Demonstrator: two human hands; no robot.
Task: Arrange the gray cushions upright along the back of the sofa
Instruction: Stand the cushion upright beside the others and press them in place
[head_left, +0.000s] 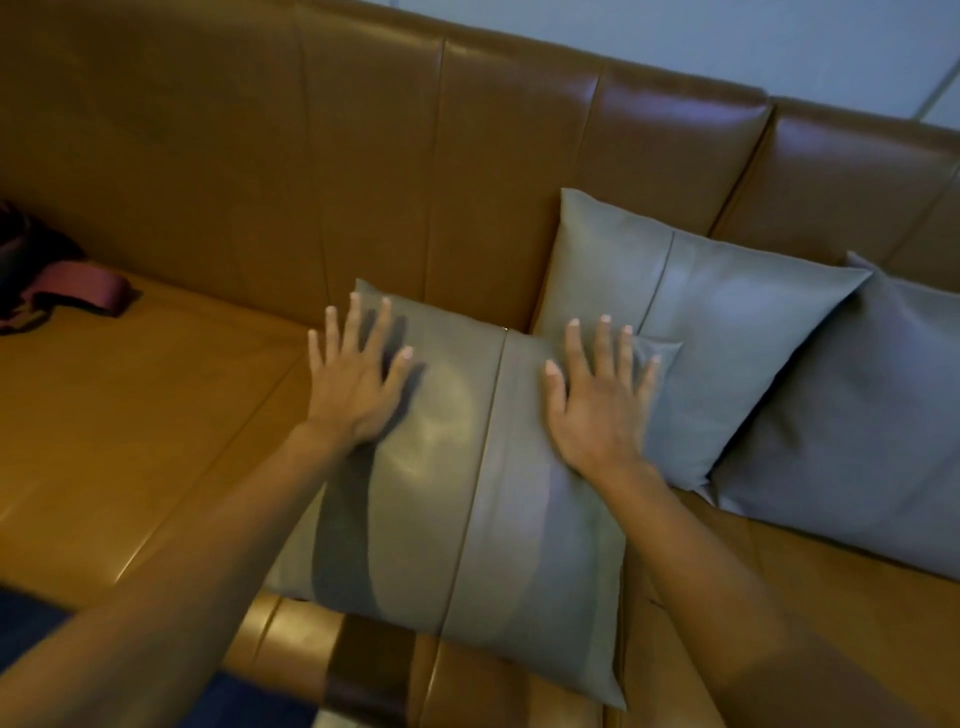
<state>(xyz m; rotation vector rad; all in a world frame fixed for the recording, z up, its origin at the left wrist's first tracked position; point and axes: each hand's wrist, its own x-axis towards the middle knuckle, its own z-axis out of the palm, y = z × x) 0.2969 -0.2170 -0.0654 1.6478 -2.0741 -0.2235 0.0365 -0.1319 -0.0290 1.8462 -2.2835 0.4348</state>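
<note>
The near gray cushion (467, 467), lying flat on the sofa seat (130, 415), is pressed by the left hand (353, 384) and right hand (597, 410), fingers spread apart, probably for raising against the sofa back (363, 156).

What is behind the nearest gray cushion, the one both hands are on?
Behind the nearest cushion the brown sofa backrest shows, and a second gray cushion leans there, its lower left corner covered. The left hand and right hand lie open on top.
</note>
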